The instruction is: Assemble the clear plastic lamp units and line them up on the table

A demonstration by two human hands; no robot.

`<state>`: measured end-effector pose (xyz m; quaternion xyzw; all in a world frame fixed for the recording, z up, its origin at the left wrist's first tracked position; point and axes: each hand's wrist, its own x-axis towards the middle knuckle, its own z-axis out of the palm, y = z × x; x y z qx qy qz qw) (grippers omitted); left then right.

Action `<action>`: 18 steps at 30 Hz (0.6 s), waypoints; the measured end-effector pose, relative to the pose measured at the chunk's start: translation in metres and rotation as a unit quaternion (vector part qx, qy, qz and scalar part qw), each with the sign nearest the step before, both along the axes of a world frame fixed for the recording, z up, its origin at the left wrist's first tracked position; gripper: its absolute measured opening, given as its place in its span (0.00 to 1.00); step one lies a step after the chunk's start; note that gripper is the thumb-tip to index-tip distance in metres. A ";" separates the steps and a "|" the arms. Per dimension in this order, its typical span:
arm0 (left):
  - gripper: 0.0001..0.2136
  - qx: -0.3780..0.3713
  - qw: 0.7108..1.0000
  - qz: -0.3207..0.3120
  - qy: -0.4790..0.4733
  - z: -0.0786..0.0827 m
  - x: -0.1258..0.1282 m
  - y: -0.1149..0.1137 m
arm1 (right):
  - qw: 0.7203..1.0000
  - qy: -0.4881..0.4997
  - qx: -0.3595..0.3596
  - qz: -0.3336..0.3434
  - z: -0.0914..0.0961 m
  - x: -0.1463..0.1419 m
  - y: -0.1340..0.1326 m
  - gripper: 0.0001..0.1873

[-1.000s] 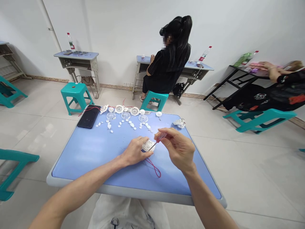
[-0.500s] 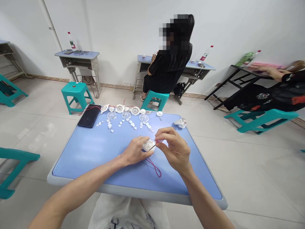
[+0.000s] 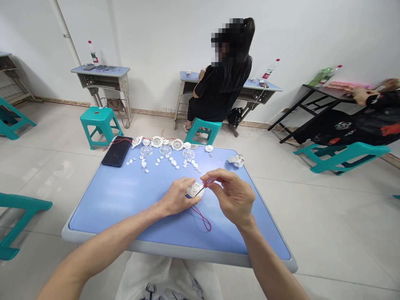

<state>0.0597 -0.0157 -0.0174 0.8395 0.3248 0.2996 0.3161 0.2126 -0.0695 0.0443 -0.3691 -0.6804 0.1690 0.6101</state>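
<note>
Left hand clasps a clear round plastic housing, pressed against the blue worktop just right of centre. Right hand pinches a small screwdriver between thumb and fingertips, its thin shaft angled down-left with the tip at the housing's top. Red wire trails from under the housing toward the near edge, looping on the worktop. Along the far edge is a row of similar round white parts, with small white bits scattered before them. A black phone lies at the far-left corner, and a lone clear part far right. Beyond, a person in black is seated at another desk.
</note>
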 end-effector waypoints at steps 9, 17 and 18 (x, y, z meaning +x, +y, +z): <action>0.18 -0.001 1.000 0.001 -0.008 0.002 0.001 -0.001 | 0.999 -0.019 -0.003 0.028 -0.001 0.001 0.001 0.13; 0.16 0.000 1.000 0.001 -0.002 0.002 0.001 0.000 | 0.997 -0.045 0.041 -0.043 -0.003 0.000 0.002 0.13; 0.16 0.001 1.000 0.003 -0.002 0.001 0.001 0.000 | 0.997 -0.038 0.041 -0.045 -0.003 0.000 0.002 0.13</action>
